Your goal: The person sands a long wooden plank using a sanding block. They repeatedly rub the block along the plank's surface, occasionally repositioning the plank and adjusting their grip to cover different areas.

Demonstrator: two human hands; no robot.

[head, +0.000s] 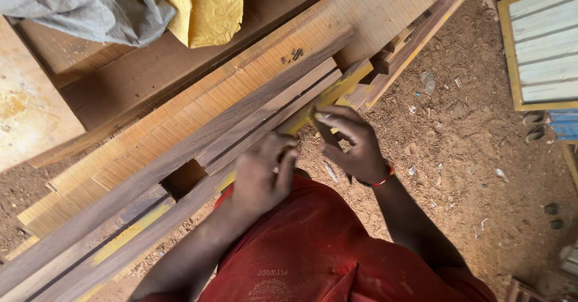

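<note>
Here, taking the dark notched beam (180, 157) as landmark, running diagonally from lower left to upper right. Above-left of it: grey cloth (90, 7) and yellow cloth (205, 7) bunched on stacked boards. Directly above it, a pale, fine-grained plank (241, 73) lies parallel. A square notch (183, 178) is cut in the beam near its middle. Along the beam's lower edge runs a yellow-painted strip of wood (328, 94).

Left hand (262, 172) sits just right of the notch, at the beam's lower edge, fingers curled into a closed fist; what it grips, if anything, cannot be told. Right hand (352, 142) is just beside it, further right, fingers bent and loosely closed, fingertips touching the yellow-painted strip; the exact hold is unclear. A red band (385, 178) on that wrist. Red shirt (313, 248) below the beam.

Right of the beam: sawdust-covered ground (469, 145) with scattered chips, and a yellow-framed slatted panel (542, 43) at the far right edge.
</note>
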